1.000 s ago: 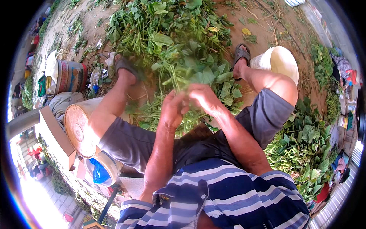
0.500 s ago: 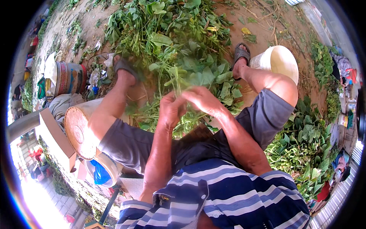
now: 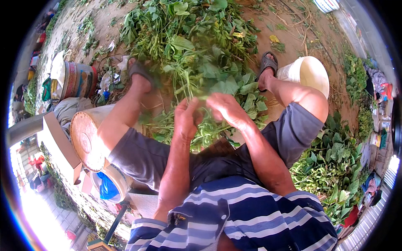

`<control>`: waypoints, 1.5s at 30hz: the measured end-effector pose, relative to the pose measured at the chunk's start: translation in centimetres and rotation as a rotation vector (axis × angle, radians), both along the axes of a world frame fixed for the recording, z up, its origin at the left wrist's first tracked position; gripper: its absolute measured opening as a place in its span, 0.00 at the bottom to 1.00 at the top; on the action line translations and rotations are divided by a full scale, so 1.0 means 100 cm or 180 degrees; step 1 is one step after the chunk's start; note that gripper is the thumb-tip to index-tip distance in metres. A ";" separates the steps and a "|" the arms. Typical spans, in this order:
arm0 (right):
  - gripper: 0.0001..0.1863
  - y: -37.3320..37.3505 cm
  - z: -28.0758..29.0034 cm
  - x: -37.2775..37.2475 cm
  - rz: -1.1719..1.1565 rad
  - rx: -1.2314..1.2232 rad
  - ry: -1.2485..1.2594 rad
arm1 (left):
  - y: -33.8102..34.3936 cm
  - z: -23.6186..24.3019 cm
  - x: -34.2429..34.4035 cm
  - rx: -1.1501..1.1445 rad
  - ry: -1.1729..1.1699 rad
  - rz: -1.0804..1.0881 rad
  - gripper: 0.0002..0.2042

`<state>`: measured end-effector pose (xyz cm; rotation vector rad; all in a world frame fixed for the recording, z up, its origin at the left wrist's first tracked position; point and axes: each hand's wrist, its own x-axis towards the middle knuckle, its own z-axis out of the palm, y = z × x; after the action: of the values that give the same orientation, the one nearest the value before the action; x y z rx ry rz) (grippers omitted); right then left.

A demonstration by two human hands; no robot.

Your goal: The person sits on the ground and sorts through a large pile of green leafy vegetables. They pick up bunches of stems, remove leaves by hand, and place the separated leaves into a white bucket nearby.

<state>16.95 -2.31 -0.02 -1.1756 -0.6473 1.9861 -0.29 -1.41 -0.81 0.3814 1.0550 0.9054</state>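
Note:
My left hand [image 3: 186, 118] is closed around the thin green stems of a leafy bean plant [image 3: 182, 79], whose pods and leaves stretch away from me toward the pile. Just to its right is my right hand [image 3: 228, 109], a little apart, with curled fingers smeared by motion. A green blur shows at those fingertips, too unclear to name. Beyond both hands lies a big heap of bean plants [image 3: 188, 25] with broad leaves and pods. More loose greenery [image 3: 209, 136] lies below my hands, between my legs.
A white bucket [image 3: 314, 77] lies tipped beside my right knee. At my left are an upturned tub [image 3: 86, 141], a bucket with a blue bag [image 3: 109, 186], a cardboard box [image 3: 60, 144] and a striped pail [image 3: 79, 80]. Another plant pile [image 3: 335, 167] lies at the right.
My right hand has moved away from my left, opening a gap between them. The left hand keeps its grip on the stems. The view has shifted slightly.

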 end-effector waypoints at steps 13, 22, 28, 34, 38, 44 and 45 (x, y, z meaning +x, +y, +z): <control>0.05 0.001 0.005 -0.012 -0.0562 -0.0580 0.0702 | -0.004 -0.004 0.006 -0.0010 0.0068 -0.0028 0.06; 0.04 -0.001 -0.017 -0.018 -0.0965 -0.0397 0.0337 | -0.011 -0.003 0.020 0.0550 0.0733 0.0021 0.06; 0.04 0.003 -0.015 -0.020 -0.1164 -0.0695 0.0658 | -0.013 -0.003 0.027 0.0489 0.0705 0.0237 0.05; 0.02 -0.001 -0.021 -0.023 -0.0948 -0.0345 0.0504 | -0.012 -0.008 0.024 -0.0194 -0.0028 0.0313 0.08; 0.08 -0.002 -0.007 -0.027 -0.0451 0.0011 -0.0208 | -0.007 -0.009 0.019 -0.0647 -0.0500 0.0429 0.11; 0.12 0.006 -0.006 -0.020 0.0149 0.0257 -0.0980 | -0.008 -0.019 0.015 0.0063 0.0504 0.0002 0.09; 0.12 0.006 -0.007 -0.019 0.0172 0.0194 -0.0908 | -0.010 -0.023 0.014 0.0146 0.0488 -0.0036 0.09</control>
<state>15.06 -1.68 -0.70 -1.4309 -0.8849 1.8440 1.10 -2.40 -3.11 0.5008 1.1725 0.9024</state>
